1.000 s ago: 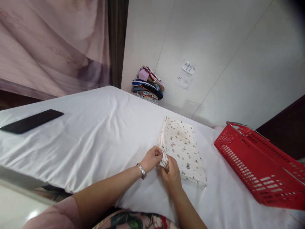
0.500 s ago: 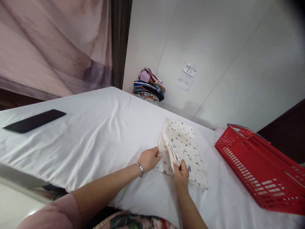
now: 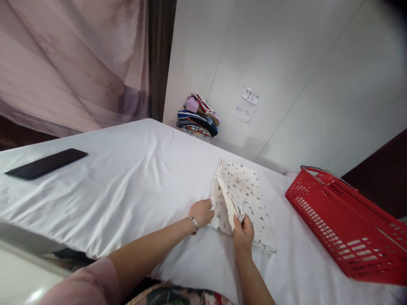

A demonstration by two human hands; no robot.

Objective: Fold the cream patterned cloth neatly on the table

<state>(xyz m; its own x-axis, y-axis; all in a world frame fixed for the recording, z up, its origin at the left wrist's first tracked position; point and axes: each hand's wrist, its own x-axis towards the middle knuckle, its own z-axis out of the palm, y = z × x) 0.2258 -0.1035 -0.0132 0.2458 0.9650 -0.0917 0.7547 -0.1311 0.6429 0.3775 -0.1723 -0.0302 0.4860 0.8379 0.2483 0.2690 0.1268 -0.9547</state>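
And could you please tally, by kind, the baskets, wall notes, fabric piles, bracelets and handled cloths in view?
Red basket: 1
Wall notes: 2
Fabric pile: 1
Bracelet: 1
Patterned cloth: 1
Total: 6

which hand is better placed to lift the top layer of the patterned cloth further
Probably the right: the right hand pinches the raised edge of the upper layer of the patterned cloth. The left hand is at the cloth's left edge, away from that raised fold.

Two bare hands (image 3: 201, 213) (image 3: 243, 234), one cream printed cloth (image 3: 244, 190), one red plastic basket (image 3: 341, 224) and two white paper notes (image 3: 251, 96) (image 3: 243, 112) are counted
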